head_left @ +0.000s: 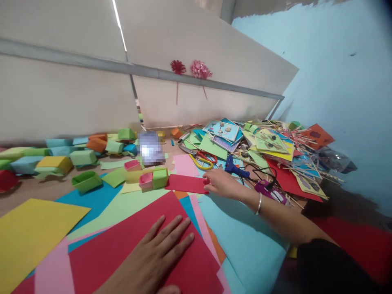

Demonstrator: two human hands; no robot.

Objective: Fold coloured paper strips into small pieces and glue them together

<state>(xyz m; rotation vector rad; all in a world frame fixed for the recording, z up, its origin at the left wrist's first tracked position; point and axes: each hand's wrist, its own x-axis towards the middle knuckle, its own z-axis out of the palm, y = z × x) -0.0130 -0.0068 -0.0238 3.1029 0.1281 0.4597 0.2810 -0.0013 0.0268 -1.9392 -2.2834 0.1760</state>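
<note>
At the lower centre of the frame, the left hand (pixel 159 253) lies flat on a large red sheet (pixel 122 245), fingers spread, its grip wide. Right of centre, the right hand (pixel 220 183) touches the right end of a red strip (pixel 185 183); whether its grip pinches the strip, I cannot tell. Scissors (pixel 203 158) and a blue glue gun (pixel 235 166) lie just beyond it.

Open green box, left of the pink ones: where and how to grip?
Open green box: I'd pinch the near long wall from above, one of the fingers inside, one outside. Its mouth faces up, and the rim looks thin.
</note>
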